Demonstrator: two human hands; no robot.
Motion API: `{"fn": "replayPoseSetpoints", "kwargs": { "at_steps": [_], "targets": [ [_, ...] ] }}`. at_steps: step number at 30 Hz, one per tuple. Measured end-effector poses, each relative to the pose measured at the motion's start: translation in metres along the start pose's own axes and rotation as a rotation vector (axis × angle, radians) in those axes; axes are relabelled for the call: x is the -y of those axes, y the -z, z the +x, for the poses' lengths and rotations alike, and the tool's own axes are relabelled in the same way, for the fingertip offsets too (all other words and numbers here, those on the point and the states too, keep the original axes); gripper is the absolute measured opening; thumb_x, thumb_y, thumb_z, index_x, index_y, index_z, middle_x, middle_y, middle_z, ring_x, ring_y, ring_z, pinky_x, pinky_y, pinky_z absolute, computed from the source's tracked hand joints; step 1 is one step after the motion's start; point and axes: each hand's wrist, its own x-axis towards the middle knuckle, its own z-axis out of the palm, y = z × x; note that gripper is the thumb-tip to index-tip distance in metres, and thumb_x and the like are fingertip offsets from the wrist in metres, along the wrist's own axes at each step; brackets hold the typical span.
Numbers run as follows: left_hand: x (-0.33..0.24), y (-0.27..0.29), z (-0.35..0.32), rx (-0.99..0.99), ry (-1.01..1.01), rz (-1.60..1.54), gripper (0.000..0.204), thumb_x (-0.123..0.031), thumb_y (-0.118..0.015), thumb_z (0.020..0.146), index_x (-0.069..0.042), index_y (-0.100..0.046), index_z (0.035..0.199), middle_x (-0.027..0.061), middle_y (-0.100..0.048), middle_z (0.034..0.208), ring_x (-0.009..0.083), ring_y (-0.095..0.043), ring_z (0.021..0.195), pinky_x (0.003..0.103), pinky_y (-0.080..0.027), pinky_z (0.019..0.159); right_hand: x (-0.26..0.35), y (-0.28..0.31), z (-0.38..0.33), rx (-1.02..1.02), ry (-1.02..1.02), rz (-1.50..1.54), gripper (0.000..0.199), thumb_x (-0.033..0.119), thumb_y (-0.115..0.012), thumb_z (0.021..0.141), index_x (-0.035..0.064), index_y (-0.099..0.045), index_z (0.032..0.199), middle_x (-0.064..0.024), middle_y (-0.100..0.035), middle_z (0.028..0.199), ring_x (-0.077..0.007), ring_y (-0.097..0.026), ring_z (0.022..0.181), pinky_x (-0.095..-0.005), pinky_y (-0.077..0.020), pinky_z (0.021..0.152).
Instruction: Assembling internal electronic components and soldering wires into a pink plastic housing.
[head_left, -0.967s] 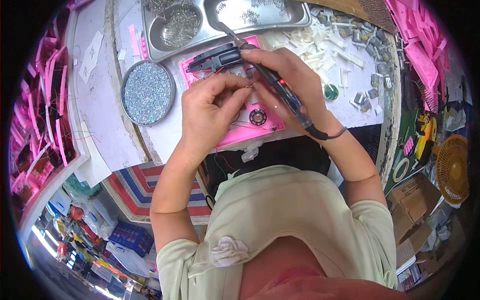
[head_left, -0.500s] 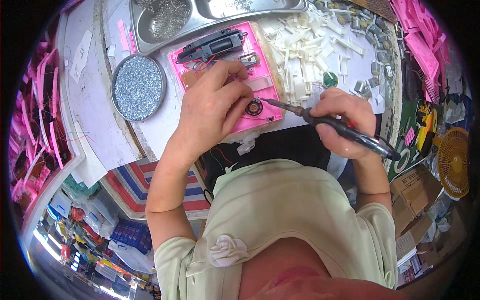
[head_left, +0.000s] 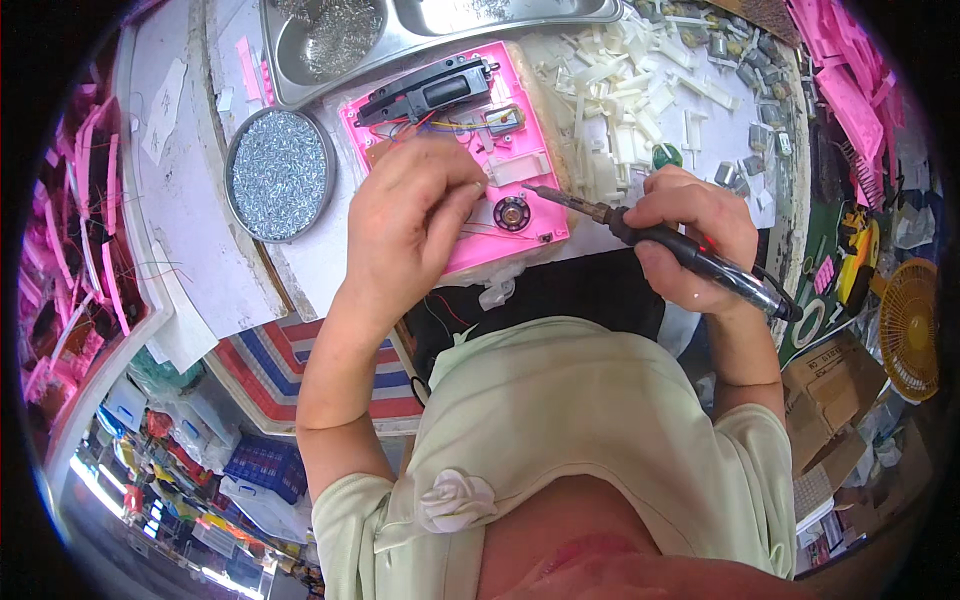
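A pink plastic casing (head_left: 531, 118) lies in front of me on a pale block. It holds a black plastic mechanism (head_left: 430, 95), a small metal motor (head_left: 505, 120) with thin wires, and a round black speaker (head_left: 512, 213). My left hand (head_left: 405, 200) is over the casing's left part, fingers curled and thumb against the fingertips. Whatever is in that pinch is too small or hidden to name. A soldering iron (head_left: 722, 274) is gripped in my right hand (head_left: 700, 225), its tip above the casing between the speaker and a white plastic piece (head_left: 522, 168).
Left of the casing stands a round dish of small metal pieces (head_left: 280, 175). A metal tray (head_left: 420, 38) is behind it. White plastic parts (head_left: 610, 120) and small motors (head_left: 755, 138) lie to the right. A basket-like yellow fan cover (head_left: 908, 330) stands far right.
My left hand has drawn back to the left, uncovering the speaker and more of the motor and wires. The soldering iron has shifted only slightly, still in my right hand.
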Motion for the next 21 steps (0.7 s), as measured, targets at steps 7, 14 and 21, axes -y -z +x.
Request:
{"fn": "replayPoseSetpoints", "kwargs": {
  "at_steps": [7, 14, 21],
  "targets": [
    [-0.011, -0.009, -0.002, -0.007, -0.052, 0.095, 0.017, 0.002, -0.074, 0.079, -0.003, -0.067, 0.094, 0.0108, -0.064, 0.099, 0.0277, -0.063, 0.089, 0.036, -0.052, 0.073, -0.002, 0.002, -0.005, -0.004, -0.024, 0.009, 0.027, 0.000, -0.074, 0.069, 0.0047, -0.072, 0.095, -0.0067, -0.069, 0.077, -0.0205, -0.061, 0.062, -0.0298, -0.0486, 0.058],
    [-0.003, -0.013, -0.010, -0.174, 0.022, 0.066, 0.014, 0.009, -0.070, 0.086, 0.002, -0.066, 0.098, 0.0146, -0.063, 0.101, 0.0220, -0.064, 0.087, 0.031, -0.054, 0.077, -0.002, 0.006, -0.006, -0.016, -0.017, -0.013, 0.025, 0.003, -0.075, 0.071, 0.0052, -0.072, 0.096, -0.0065, -0.069, 0.077, -0.0226, -0.062, 0.064, -0.0315, -0.0506, 0.060],
    [-0.010, -0.016, 0.002, -0.166, -0.047, 0.302, 0.020, 0.004, -0.073, 0.081, -0.003, -0.065, 0.098, 0.0115, -0.067, 0.094, 0.0297, -0.063, 0.085, 0.039, -0.050, 0.075, -0.004, 0.005, -0.007, 0.037, 0.036, -0.019, 0.023, 0.008, -0.071, 0.077, -0.0014, -0.067, 0.098, -0.0118, -0.061, 0.073, -0.0268, -0.057, 0.065, -0.0358, -0.0463, 0.062]
  ]
}}
